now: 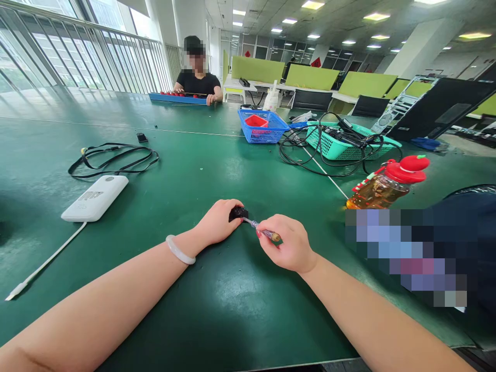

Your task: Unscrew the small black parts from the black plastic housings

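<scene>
Near the middle of the table, my left hand (218,222), with a pale bracelet at its wrist, is closed around a small black block (239,213). The block's underside and left end are hidden by my fingers. My right hand (285,242) grips a slim pen-like tool (271,235) with a translucent, purplish handle and a gold-coloured end. The tool slants up to the left, and its thin tip meets the near right side of the block. Whether the tip is inside the block or only touching it, I cannot tell.
Left lie a white power bank (95,199) with a cable, a black cord (112,160) and another small black piece (142,137). Beyond are a blue basket (267,135), a green basket (329,147) of cables and a red-lidded bottle (383,183). A person (198,82) sits opposite.
</scene>
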### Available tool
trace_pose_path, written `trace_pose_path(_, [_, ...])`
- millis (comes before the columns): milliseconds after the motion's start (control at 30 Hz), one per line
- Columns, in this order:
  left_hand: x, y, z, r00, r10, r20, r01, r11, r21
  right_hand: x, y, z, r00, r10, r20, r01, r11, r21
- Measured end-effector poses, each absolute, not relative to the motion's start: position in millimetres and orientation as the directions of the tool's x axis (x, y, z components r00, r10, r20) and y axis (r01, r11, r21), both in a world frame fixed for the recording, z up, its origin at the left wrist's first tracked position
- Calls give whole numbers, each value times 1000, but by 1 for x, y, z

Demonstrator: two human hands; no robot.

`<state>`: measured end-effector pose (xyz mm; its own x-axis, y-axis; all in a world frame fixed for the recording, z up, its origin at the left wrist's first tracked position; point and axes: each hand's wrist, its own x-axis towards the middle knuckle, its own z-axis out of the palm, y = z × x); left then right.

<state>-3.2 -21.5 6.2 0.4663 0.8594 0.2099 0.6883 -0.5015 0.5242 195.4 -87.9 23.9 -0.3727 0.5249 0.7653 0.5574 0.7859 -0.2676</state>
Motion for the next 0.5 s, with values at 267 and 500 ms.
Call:
trace_pose_path(267, [-3,-22,6,460,861,216,693,-500,520,193,-89,22,-610,376,698,539,842,18])
trace_pose_path(500, [-2,-22,7,455,864,217,693,-496,523,190,-90,21,-743,347,572,450,892,44])
